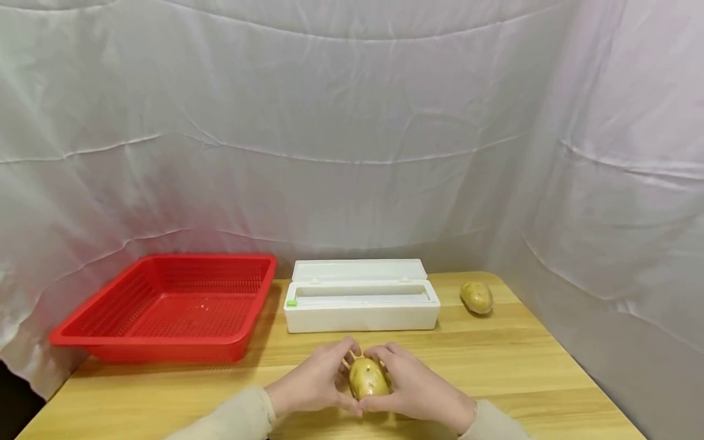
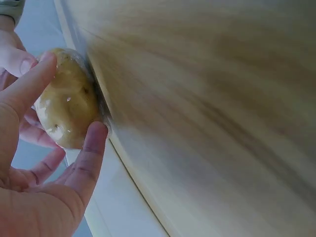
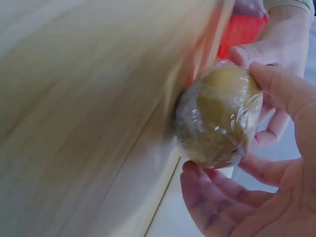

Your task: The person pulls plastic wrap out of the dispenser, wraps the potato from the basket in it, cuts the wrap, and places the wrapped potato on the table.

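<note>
A yellow potato (image 1: 367, 377) is on or just above the wooden table at the near middle, between both hands. Clear plastic film is wrapped round it, its creases shining on the potato (image 3: 219, 118) in the right wrist view. My left hand (image 1: 319, 380) holds its left side, with the thumb at the near end and curved fingers at the far end. From the right, my right hand (image 1: 414, 385) grips it in the same way. In the left wrist view fingertips touch the potato (image 2: 69, 103) at both ends.
Behind the hands stands a white cling film dispenser (image 1: 363, 319), lid raised, with a green slider (image 1: 291, 303) at its left end. A red plastic basket (image 1: 165, 351) sits at the left. Another potato (image 1: 476, 297) lies at the back right. Grey cloth (image 1: 352, 122) hangs behind the table.
</note>
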`<state>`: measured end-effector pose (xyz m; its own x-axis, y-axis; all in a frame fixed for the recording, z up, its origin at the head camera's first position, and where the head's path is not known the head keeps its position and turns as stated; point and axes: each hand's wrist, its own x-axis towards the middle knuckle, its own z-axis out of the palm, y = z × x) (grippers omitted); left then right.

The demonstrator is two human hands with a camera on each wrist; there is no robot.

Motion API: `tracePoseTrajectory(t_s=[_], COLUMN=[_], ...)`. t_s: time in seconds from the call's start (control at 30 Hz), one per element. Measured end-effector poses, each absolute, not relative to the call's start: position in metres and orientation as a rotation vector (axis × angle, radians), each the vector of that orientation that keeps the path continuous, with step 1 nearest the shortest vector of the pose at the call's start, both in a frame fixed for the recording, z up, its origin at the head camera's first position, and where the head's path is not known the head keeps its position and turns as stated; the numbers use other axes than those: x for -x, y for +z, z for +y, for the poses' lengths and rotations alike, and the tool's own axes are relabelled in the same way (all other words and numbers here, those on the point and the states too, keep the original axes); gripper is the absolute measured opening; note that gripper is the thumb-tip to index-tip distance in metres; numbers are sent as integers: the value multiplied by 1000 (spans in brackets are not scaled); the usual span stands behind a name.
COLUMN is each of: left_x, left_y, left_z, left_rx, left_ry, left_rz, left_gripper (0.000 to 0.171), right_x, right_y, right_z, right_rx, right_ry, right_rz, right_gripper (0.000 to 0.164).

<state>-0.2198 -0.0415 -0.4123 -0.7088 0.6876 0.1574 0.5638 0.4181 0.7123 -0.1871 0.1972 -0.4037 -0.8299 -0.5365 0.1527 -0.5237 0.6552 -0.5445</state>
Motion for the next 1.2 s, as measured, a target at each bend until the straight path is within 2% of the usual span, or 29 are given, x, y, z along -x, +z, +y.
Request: tracePoseTrajectory(t_s=[0.2, 0.43, 0.8, 1.2], left_x=[217, 215, 218, 219], left_y=[-413, -410, -403, -408], left_z=[-49, -56, -71, -82], left_rx=[-1073, -1002, -995, -1016], left_ry=[1150, 1166, 1206, 1212], left_rz=[2529, 2548, 2585, 2605], left_gripper=[68, 62, 53, 51], right_x=[188, 190, 205, 252], right_y=[-404, -402, -398, -418], right_z=[196, 216, 293, 362], right_rx=[799, 676, 550, 315], right_ry=[-968, -1004, -1012, -993], right_rz=[2815, 2892, 3109, 3238], right_gripper=[73, 76, 72, 67])
